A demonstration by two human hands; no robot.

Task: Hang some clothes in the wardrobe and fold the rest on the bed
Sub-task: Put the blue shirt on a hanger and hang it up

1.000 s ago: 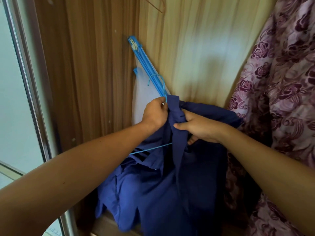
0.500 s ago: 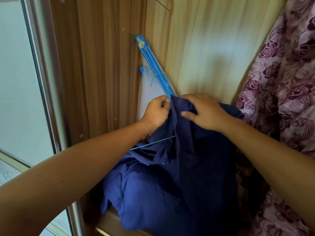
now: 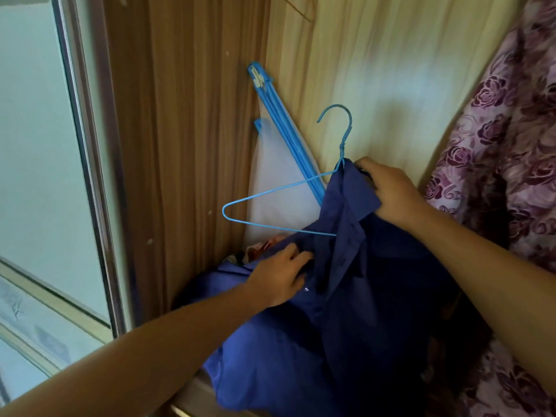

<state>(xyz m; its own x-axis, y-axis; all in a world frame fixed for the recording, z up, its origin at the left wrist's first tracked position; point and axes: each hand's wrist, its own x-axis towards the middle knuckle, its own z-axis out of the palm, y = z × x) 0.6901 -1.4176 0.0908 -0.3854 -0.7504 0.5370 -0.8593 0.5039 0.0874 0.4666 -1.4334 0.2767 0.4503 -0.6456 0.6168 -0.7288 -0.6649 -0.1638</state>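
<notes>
Wooden wardrobe corner point(image 3: 210, 85) — navy shirt point(image 3: 376, 296)

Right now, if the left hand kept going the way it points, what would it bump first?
The shirt. The left hand points right, and its fingers grip the cloth below the hanger. Depth is unclear, so probably more shirt.
</notes>
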